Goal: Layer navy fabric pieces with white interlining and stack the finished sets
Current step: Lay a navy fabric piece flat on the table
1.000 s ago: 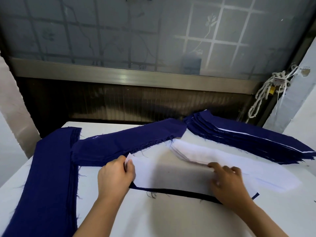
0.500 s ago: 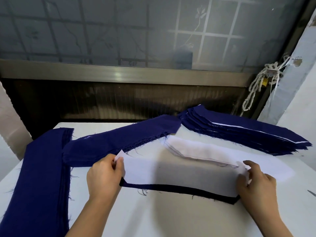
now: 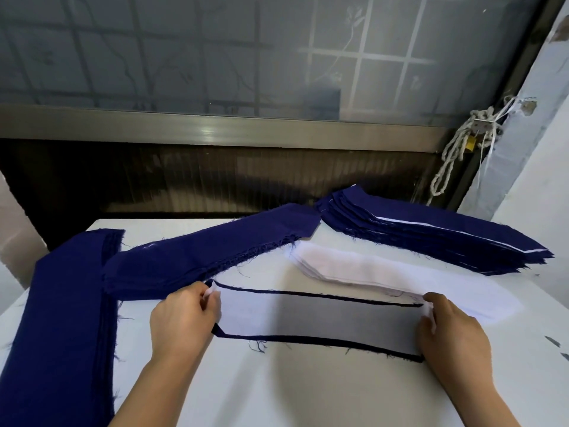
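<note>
Head view: three navy stacks [image 3: 431, 238] and one white interlining stack [image 3: 354, 269] are seen; one interlining sheet [image 3: 308, 318] is pinched endwise by left hand [image 3: 181, 322] and right hand [image 3: 452, 331].

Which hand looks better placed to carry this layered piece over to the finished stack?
Probably the right hand: it pinches the set at the end nearest the finished stack. The left hand pinches the far end.

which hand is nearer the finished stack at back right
Right. The right hand is in front of the finished stack; the left hand is well off to its left.
</note>
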A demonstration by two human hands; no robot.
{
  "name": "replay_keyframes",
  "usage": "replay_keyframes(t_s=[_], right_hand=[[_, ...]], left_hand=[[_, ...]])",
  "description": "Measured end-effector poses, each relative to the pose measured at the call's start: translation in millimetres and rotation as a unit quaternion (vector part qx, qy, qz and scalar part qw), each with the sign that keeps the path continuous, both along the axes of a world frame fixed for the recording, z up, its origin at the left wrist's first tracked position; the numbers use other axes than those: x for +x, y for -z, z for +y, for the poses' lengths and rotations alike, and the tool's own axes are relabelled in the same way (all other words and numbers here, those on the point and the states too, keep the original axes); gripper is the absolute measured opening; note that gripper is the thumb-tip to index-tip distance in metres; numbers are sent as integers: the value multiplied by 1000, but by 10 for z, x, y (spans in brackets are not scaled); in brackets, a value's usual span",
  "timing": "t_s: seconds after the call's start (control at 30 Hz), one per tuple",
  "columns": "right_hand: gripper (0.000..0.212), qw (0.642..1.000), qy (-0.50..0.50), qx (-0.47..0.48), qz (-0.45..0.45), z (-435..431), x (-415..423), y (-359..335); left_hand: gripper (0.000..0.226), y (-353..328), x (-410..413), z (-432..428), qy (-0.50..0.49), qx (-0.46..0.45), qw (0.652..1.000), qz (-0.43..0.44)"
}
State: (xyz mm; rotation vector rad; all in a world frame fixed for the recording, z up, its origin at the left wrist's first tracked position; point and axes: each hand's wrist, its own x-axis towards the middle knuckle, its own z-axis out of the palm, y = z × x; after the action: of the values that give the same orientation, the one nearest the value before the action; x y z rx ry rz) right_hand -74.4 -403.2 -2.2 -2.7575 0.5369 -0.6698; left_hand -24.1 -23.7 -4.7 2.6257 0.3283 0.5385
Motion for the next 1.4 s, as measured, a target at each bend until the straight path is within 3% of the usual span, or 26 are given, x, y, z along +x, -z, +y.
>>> replay_keyframes(t_s=[0.47, 0.6, 0.73, 0.93, 1.1, 1.23, 1.4], right_hand=[[32, 999, -7, -39, -33, -42, 28, 53], [31, 998, 20, -33, -41, -48, 44, 48], [34, 997, 56, -28, -52, -53, 41, 59], [38, 993, 97, -8, -70, -66, 59, 42], [33, 992, 73, -20, -98, -46, 42, 55], [23, 994, 43, -48, -92, -45, 83, 67], [24, 993, -93, -60, -33, 95, 406, -29]], left_hand=[[31, -21, -29, -38, -12, -28, 999, -13], [24, -21, -18, -43, -12, -38, 999, -13], [1, -68, -42, -61, -21, -70, 997, -35], [4, -75, -59, -46, -7, -79, 995, -59], [8, -50, -42, -68, 71, -51, 994, -66], [12, -32, -17, -62, 76, -36, 996, -42], [15, -40, 3, -84, 85, -8, 996, -15]])
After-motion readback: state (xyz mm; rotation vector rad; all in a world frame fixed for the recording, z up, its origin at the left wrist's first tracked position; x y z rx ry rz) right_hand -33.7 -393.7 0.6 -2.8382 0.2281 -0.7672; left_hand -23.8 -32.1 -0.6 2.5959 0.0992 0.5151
